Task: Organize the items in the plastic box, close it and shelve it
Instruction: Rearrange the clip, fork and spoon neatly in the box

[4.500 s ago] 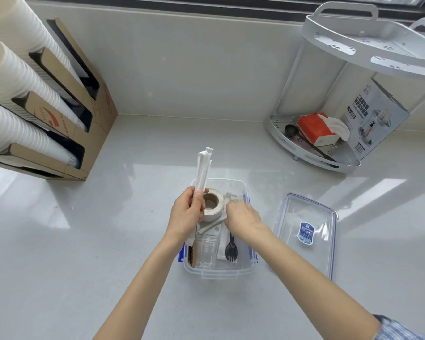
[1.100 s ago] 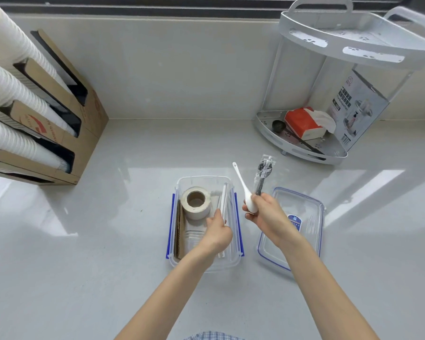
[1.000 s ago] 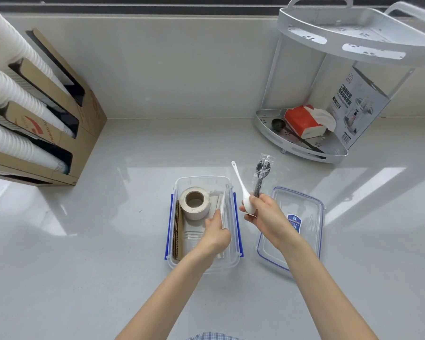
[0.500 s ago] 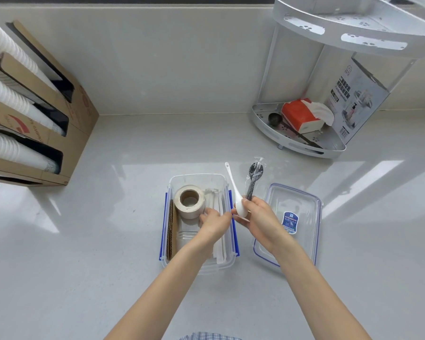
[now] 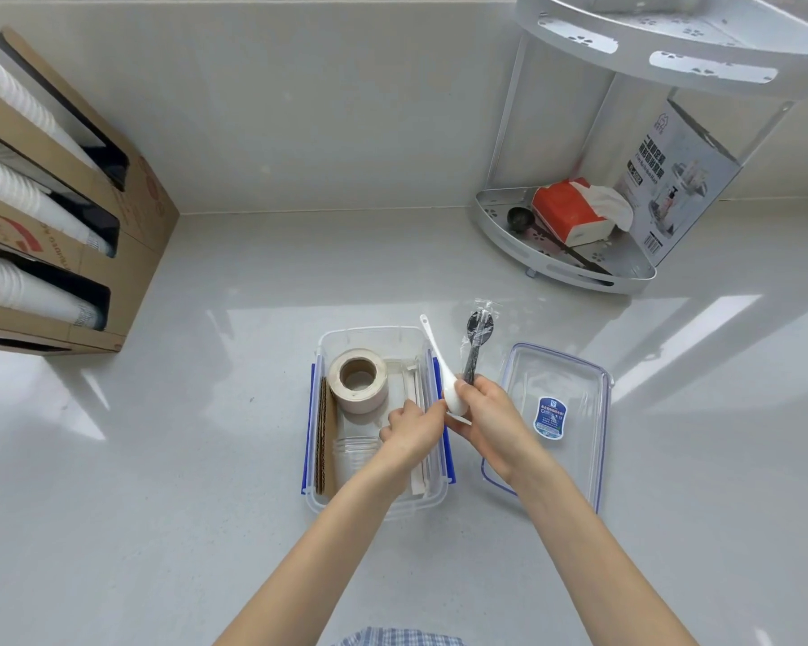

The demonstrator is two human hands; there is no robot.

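The clear plastic box (image 5: 374, 333) with blue latches sits open on the counter. Inside it are a roll of tape (image 5: 358, 384), a cardboard strip (image 5: 323, 440) along the left wall, a clear cup (image 5: 353, 454) and long paper-wrapped sticks (image 5: 414, 380) on the right. My right hand (image 5: 490, 421) hovers at the box's right edge, gripping a white spoon (image 5: 435, 352) and a wrapped black fork (image 5: 476, 338), both pointing away from me. My left hand (image 5: 411, 428) is over the box with curled fingers touching the spoon's bowl. The clear lid (image 5: 574, 375) lies to the right of the box.
A white corner shelf rack (image 5: 556, 268) at the back right holds a red tissue pack (image 5: 565, 216) and a printed carton (image 5: 672, 188). A cardboard dispenser (image 5: 113, 254) with stacks of white cups (image 5: 19, 291) stands at the left. The wall runs behind.
My left hand has lifted off the wrapped sticks and moved right to the spoon's bowl. My right hand with the spoon and fork has come closer to the box.
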